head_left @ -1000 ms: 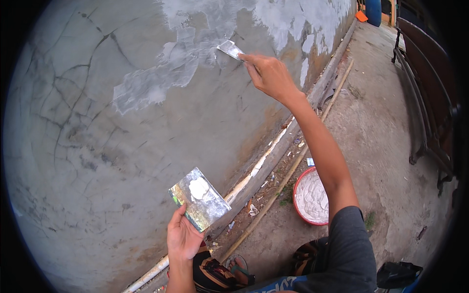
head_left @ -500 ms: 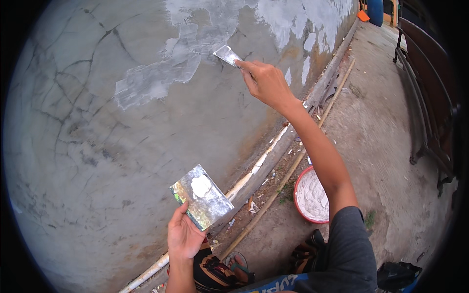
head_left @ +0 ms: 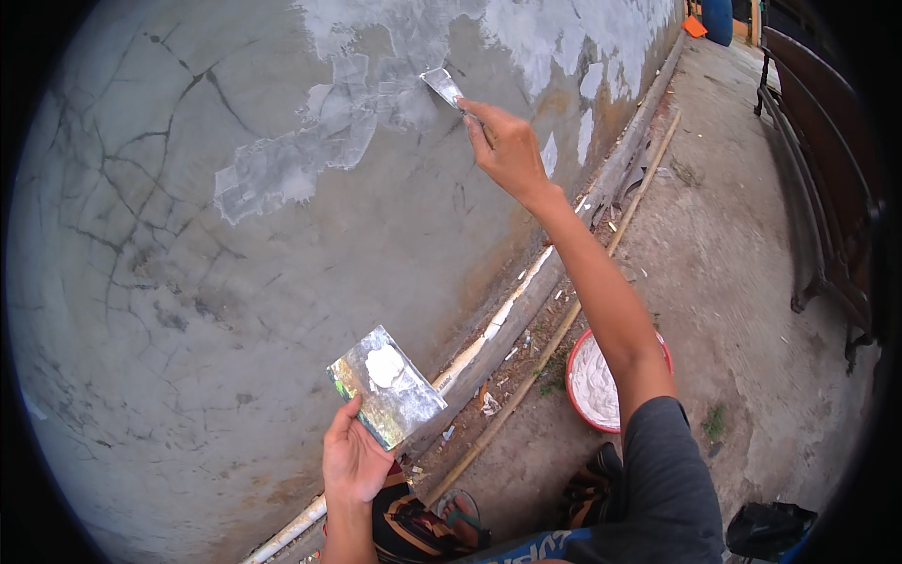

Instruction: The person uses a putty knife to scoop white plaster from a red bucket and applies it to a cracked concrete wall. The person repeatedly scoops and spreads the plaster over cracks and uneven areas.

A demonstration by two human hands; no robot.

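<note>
Scraper (head_left: 440,86) at the upper middle of the frame, with a flat, pale metal-looking blade: it looks light and fairly stiff, perhaps with a little spring toward its thin edge. Its neck or handle, behind the blade, seems the place to hold it, and paste smeared there would probably make it slippery. The right hand (head_left: 507,143) has its fingers pinching it there, the foremost fingertip lying close to the base of the blade. Whether the blade's edge touches the wall (head_left: 310,291) or stands just off it, I cannot tell.

Below, at the lower middle, the left hand (head_left: 360,461) holds a plate (head_left: 378,410), thin and flat, likely light and stiff. The thumb lies over its near corner; the other fingers are mostly hidden beneath, so their exact spread cannot be told. Gripping that corner from below leaves the face free, though the plate could tip if loaded far out. On it sits a lump of paste (head_left: 383,366), white, apparently soft and sticky.

Further out, lower right of centre, a red bucket (head_left: 570,383) of similar paste stands on the ground, partly behind the right forearm; full as it looks, it is probably heavy and best taken by the rim. Pale smears (head_left: 282,174) cover the wall toward the top, with cracks at upper left.
</note>
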